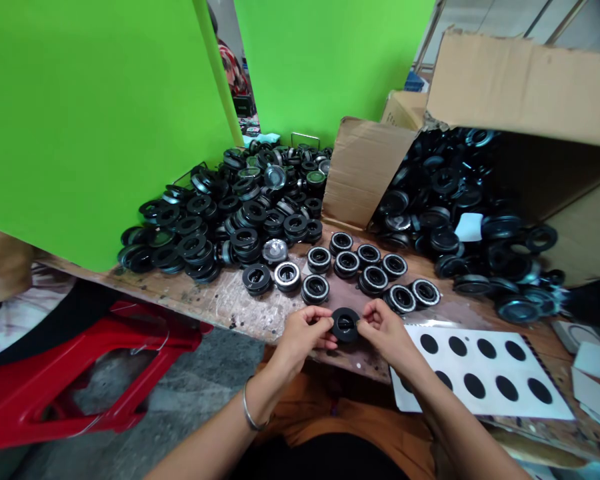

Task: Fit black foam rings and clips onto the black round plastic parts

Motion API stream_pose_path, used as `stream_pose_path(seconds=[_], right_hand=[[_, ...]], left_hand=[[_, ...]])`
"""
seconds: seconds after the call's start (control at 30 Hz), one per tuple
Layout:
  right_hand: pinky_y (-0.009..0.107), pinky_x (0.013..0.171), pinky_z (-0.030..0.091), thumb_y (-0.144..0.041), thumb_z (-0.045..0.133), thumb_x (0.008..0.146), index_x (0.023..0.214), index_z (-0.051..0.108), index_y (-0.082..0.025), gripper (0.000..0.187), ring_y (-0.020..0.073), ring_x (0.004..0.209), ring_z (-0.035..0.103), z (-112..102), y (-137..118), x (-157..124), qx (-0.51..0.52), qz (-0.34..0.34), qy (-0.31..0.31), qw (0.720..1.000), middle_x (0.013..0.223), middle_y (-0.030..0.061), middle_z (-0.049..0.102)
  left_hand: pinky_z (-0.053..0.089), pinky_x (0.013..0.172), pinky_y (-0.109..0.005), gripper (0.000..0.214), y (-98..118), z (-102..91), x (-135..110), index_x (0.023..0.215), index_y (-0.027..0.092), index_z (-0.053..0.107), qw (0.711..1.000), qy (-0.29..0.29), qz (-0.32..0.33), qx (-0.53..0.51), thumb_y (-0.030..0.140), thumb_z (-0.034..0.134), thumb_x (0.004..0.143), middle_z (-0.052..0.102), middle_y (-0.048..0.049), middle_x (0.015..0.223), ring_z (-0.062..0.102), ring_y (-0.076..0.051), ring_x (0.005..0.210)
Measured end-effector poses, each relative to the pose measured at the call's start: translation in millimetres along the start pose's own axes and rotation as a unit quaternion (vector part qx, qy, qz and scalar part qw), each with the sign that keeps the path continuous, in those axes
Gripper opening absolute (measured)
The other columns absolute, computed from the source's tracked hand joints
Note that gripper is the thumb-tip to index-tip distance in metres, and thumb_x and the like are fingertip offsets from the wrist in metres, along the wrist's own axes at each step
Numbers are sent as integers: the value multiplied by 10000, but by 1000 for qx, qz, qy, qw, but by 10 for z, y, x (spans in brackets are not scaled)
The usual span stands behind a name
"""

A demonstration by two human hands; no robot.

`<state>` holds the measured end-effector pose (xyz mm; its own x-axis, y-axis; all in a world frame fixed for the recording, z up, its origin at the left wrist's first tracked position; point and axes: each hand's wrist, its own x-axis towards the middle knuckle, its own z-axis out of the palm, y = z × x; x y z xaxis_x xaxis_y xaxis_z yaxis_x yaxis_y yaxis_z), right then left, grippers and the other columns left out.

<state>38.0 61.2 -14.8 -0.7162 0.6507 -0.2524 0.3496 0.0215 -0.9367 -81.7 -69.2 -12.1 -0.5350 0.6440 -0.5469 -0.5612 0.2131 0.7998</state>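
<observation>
A black round part with a flat black ring on top is between my two hands near the front edge of the table. My left hand grips its left side between thumb and fingers. The thumb and forefinger of my right hand are pinched at its right edge. Just beyond stand several round parts with pale ring tops, one of them a part with a white rim. To their left sits a similar part with a black ring top. Under my right forearm lies a white sheet of black round stickers.
A heap of black round parts covers the back left of the table. At right, an open cardboard box spills more parts. Green panels stand behind and left. A red stool is at lower left.
</observation>
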Motion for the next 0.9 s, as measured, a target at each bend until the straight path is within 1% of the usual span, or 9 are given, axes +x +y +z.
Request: stream_pose_path(seconds=[0.13,0.23,0.33,0.47,0.6,0.67,0.73,0.8,0.9], right_hand=[[177,369,272,-364,601,694,853,543,-187,245,79,371,391,-50,-19,60,76,98,-107,987,465,-83,484],[166,306,253,-437,598,709,770,499,-206,258,84,309,393,-38,-51,153,82,124,-126,981,399,-88,466],[159,257,221,-516,605,715,685,438,-221,340,83,267,387,17,-91,276,28,125,-148,981,375,-96,436],[158,226,182,-594,625,702,604,390,-214,457,61,232,351,87,-123,393,-61,85,-169,980,378,-103,394],[176,255,309,-626,630,698,688,429,-212,460,114,303,482,22,-116,350,-41,114,-186,975,421,-65,496],[219,364,460,-568,687,686,787,469,-198,441,135,425,575,-66,-91,284,35,126,-232,964,538,-32,589],[273,528,552,-449,781,635,886,487,-189,466,136,568,624,-152,-59,214,114,121,-275,947,690,-17,635],[303,614,568,-354,836,579,935,480,-194,529,131,645,621,-201,-38,160,153,116,-287,939,770,-25,624],[294,574,552,-328,847,554,907,460,-204,538,114,612,569,-196,-43,126,144,113,-273,944,742,-54,572]], left_hand=[[566,477,-238,209,39,-13,23,958,88,615,999,-41,-15,17,156,622,761,668,-61,699,643,-131,507],[545,427,-224,215,55,-2,64,958,105,612,997,-65,-34,35,192,619,761,669,-59,722,631,-125,472],[521,390,-208,211,54,31,114,908,124,592,997,-62,-29,43,256,644,752,642,-26,680,612,-117,438],[492,359,-198,266,60,58,144,839,136,563,996,-57,-4,68,340,689,724,598,7,622,586,-112,402],[542,450,-224,437,71,15,87,918,131,584,994,-92,-11,56,319,813,596,555,43,661,615,-110,466],[567,518,-244,547,54,-13,40,965,134,594,993,-107,-12,46,261,867,509,542,52,710,630,-106,516],[578,559,-264,594,21,-28,4,991,139,595,994,-105,-7,36,244,882,483,544,49,756,627,-98,534],[579,574,-280,598,-15,-29,-8,1003,147,591,995,-97,-4,26,255,880,490,537,51,771,620,-91,528],[578,583,-301,598,-55,-13,4,998,158,578,995,-97,-2,14,262,876,490,524,58,772,620,-99,527]])
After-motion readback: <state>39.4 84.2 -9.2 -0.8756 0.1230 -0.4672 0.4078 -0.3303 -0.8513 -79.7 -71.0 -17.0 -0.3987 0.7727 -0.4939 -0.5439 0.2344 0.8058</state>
